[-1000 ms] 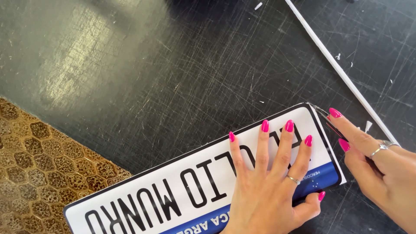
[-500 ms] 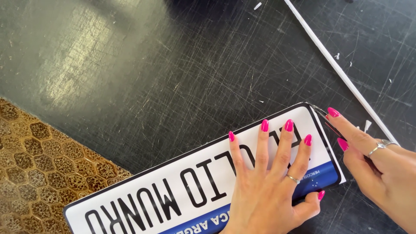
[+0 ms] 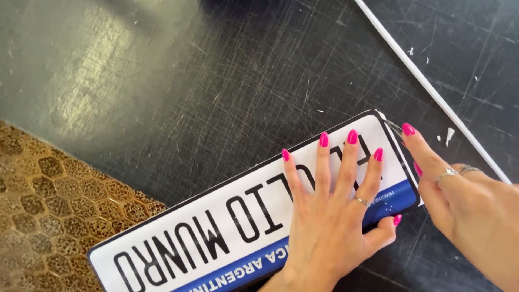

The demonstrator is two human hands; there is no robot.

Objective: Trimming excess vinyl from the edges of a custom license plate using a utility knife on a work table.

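A long white plate (image 3: 216, 232) with a black border, black letters and a blue strip lies slanted on the dark work surface (image 3: 227, 81). My left hand (image 3: 335, 216) lies flat on the plate's right part, palm down, fingers spread, a ring on one finger. My right hand (image 3: 465, 200) comes in from the right edge with its index finger stretched to the plate's upper right corner. A thin grey sliver (image 3: 394, 128), seemingly a small blade, is pinched under that fingertip and touches the corner. Both hands have pink nails.
A thin white strip (image 3: 432, 92) runs diagonally across the upper right of the scratched black surface, with small white scraps (image 3: 448, 135) near it. A brown honeycomb-patterned panel (image 3: 48, 216) covers the lower left; the plate's left end overlaps it.
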